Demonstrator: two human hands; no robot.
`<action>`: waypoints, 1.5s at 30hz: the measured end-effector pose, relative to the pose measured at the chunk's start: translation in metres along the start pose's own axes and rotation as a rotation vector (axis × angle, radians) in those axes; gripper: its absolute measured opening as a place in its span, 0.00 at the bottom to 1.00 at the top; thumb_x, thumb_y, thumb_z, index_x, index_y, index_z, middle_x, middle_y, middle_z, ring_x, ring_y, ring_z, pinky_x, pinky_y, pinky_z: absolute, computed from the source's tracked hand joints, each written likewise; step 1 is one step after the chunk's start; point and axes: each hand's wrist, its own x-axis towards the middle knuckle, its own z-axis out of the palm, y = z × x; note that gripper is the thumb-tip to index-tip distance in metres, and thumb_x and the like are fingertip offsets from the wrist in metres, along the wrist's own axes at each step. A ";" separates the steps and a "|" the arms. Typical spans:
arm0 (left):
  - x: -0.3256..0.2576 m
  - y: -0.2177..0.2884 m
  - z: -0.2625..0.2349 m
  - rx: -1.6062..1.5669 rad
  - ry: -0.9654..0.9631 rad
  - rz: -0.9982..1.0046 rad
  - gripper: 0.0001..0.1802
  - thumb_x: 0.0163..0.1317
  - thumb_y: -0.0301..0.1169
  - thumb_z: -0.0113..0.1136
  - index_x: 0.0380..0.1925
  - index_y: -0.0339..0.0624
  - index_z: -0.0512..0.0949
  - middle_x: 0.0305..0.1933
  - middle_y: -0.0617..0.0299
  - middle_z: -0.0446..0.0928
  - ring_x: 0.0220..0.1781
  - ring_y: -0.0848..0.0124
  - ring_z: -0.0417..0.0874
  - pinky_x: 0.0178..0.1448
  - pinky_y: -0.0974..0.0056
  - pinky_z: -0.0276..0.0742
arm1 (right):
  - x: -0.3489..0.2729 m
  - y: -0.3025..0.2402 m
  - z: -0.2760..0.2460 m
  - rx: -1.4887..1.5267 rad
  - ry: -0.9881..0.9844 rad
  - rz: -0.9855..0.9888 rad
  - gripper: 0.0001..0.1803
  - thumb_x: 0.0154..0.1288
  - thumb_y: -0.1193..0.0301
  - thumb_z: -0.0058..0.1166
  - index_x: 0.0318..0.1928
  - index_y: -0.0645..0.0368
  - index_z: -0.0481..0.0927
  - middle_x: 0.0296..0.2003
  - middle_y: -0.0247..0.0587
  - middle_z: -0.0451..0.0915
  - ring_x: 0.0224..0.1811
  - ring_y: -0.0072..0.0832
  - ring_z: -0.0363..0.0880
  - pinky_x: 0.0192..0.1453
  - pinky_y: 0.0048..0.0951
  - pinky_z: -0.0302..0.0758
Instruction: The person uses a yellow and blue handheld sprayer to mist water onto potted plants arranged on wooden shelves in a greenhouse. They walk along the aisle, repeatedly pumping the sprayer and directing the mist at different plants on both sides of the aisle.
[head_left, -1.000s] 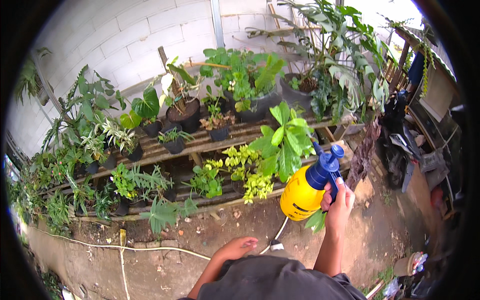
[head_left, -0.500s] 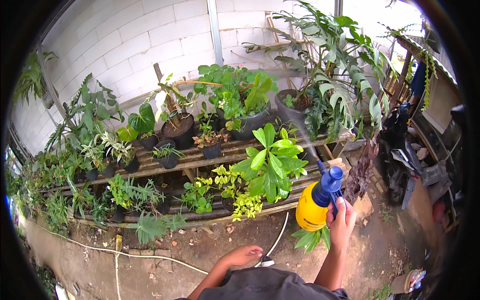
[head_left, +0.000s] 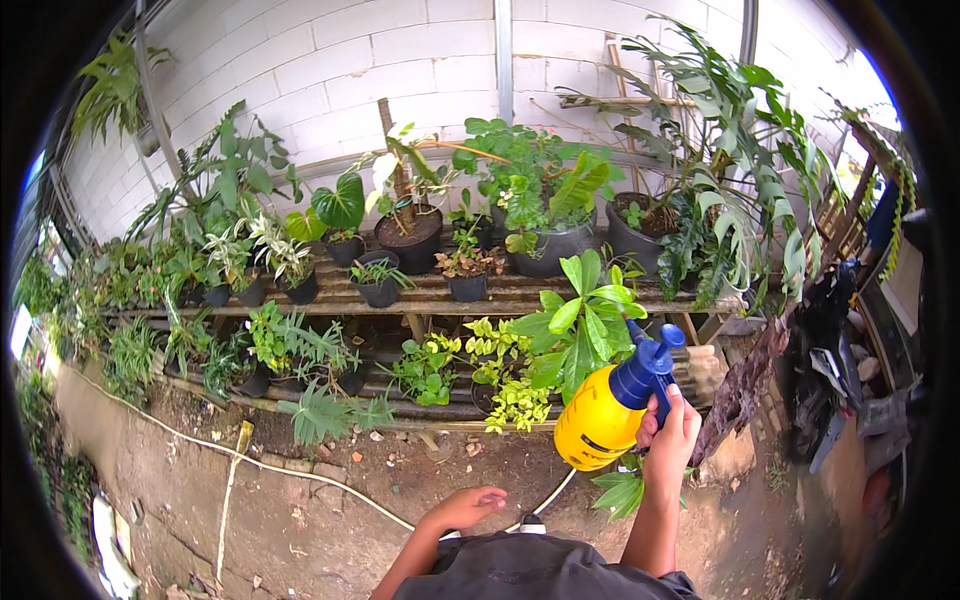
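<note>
My right hand (head_left: 674,428) is wrapped round the dark blue handle of a yellow pump spray bottle (head_left: 592,425) with a blue head and nozzle. The bottle leans, its nozzle reaching up and left to the leaves of a broad-leaved green plant (head_left: 588,322). No mist shows from it. Below the bottle, part of a second leafy plant (head_left: 622,490) shows near the ground. My left hand (head_left: 468,508) is empty in front of my body, its fingers stretched out and slightly curved, above the ground and touching no plant.
A two-tier wooden plant rack (head_left: 560,298) holds several potted plants along a white block wall (head_left: 330,70). A large split-leaf plant (head_left: 735,150) stands at the back right. A pale hose (head_left: 330,484) crosses the dirt floor. Dark clutter (head_left: 835,375) stands at the far right.
My view has turned left, so the rack sits further right in it. The spray bottle has moved left against the plants and tilts more. The mist that came from its nozzle no longer shows.
</note>
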 end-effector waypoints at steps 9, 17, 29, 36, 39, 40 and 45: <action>-0.028 -0.027 -0.018 -0.043 0.087 -0.013 0.29 0.77 0.51 0.63 0.65 0.41 0.80 0.61 0.49 0.87 0.64 0.57 0.87 0.69 0.55 0.80 | -0.034 0.039 0.045 -0.091 -0.185 0.048 0.22 0.89 0.57 0.46 0.41 0.63 0.79 0.23 0.30 0.73 0.22 0.18 0.69 0.27 0.24 0.67; -0.040 -0.029 -0.034 0.008 0.039 -0.008 0.27 0.79 0.48 0.63 0.67 0.41 0.79 0.63 0.51 0.86 0.67 0.59 0.85 0.71 0.56 0.79 | -0.059 0.093 0.032 -0.359 -0.277 0.123 0.23 0.89 0.58 0.44 0.38 0.63 0.78 0.22 0.30 0.73 0.20 0.17 0.68 0.26 0.24 0.66; -0.101 -0.071 -0.072 -0.008 0.125 -0.021 0.26 0.78 0.45 0.63 0.64 0.37 0.81 0.62 0.48 0.86 0.64 0.56 0.88 0.67 0.55 0.82 | -0.113 0.260 -0.015 -1.025 -0.563 0.312 0.27 0.86 0.56 0.49 0.34 0.66 0.83 0.20 0.32 0.77 0.19 0.20 0.76 0.26 0.28 0.72; -0.116 -0.110 -0.082 -0.045 0.073 -0.117 0.26 0.77 0.46 0.63 0.63 0.37 0.81 0.60 0.47 0.87 0.62 0.56 0.88 0.66 0.56 0.82 | -0.132 0.259 0.014 -0.808 -0.672 0.416 0.25 0.86 0.58 0.48 0.35 0.67 0.83 0.21 0.35 0.79 0.22 0.24 0.76 0.30 0.32 0.73; -0.127 -0.114 -0.084 -0.051 0.081 -0.053 0.25 0.78 0.45 0.63 0.62 0.37 0.81 0.58 0.47 0.88 0.60 0.56 0.89 0.65 0.56 0.83 | -0.142 0.258 0.034 -0.665 -0.601 0.356 0.25 0.88 0.59 0.45 0.35 0.65 0.81 0.22 0.31 0.76 0.22 0.19 0.73 0.29 0.29 0.70; -0.128 -0.116 -0.087 -0.055 0.081 -0.036 0.25 0.78 0.45 0.63 0.62 0.37 0.81 0.58 0.47 0.88 0.60 0.56 0.89 0.65 0.56 0.83 | -0.144 0.259 0.042 -0.636 -0.567 0.364 0.25 0.88 0.59 0.45 0.35 0.65 0.81 0.22 0.31 0.76 0.22 0.19 0.73 0.29 0.29 0.70; -0.132 -0.125 -0.092 -0.082 0.100 -0.078 0.25 0.78 0.43 0.64 0.65 0.36 0.80 0.59 0.50 0.87 0.60 0.63 0.88 0.66 0.58 0.82 | -0.150 0.271 0.087 -0.691 -0.633 0.315 0.28 0.88 0.55 0.46 0.34 0.65 0.80 0.20 0.32 0.76 0.21 0.19 0.72 0.27 0.30 0.69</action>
